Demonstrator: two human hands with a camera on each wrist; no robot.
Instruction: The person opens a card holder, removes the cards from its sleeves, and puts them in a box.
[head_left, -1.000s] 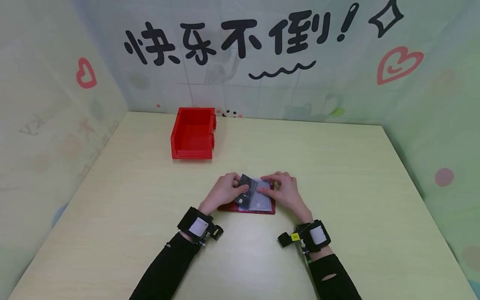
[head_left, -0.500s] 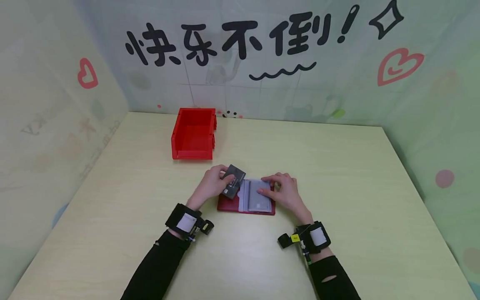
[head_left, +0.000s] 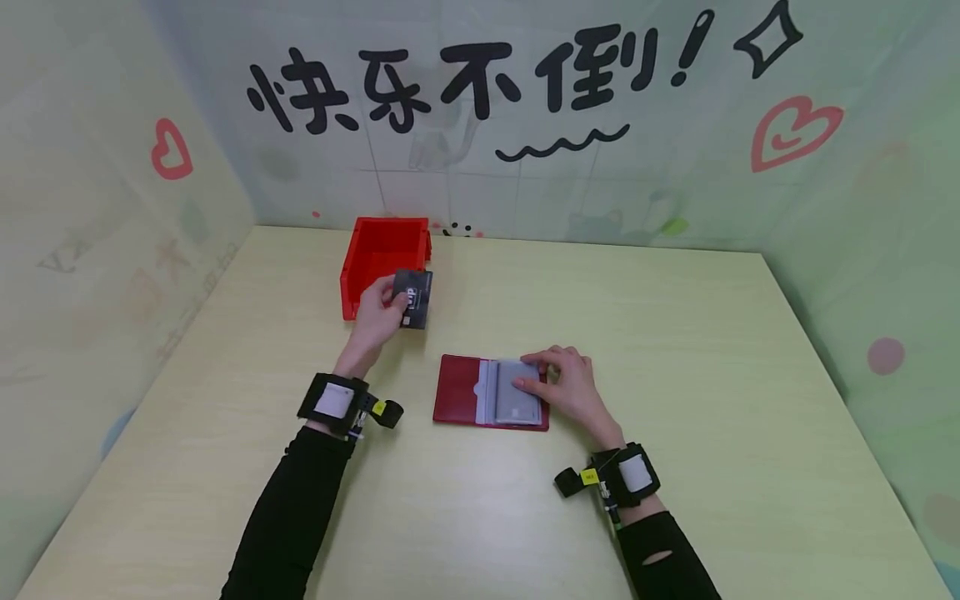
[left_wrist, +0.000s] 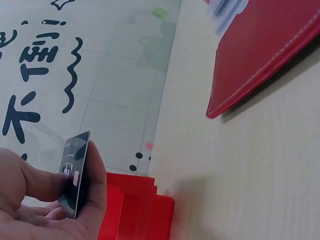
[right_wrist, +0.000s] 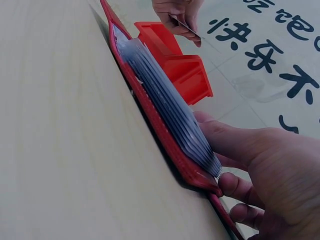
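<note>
My left hand pinches a dark card between thumb and fingers, held just in front of the red bin. In the left wrist view the card shows edge-on above the bin. An open red card holder with clear sleeves lies on the table. My right hand rests on its right half, fingers pressing the sleeves down. The right wrist view shows the holder side-on with the stacked sleeves under my fingers.
The pale wooden table is walled in by decorated panels on the left, back and right. The red bin stands open-topped at the back left, near the rear wall. Black sleeves and wrist straps cover both forearms.
My left hand pulled the dark card out of the holder and carried it up and left toward the red bin. The right hand stayed on the holder's sleeves.
</note>
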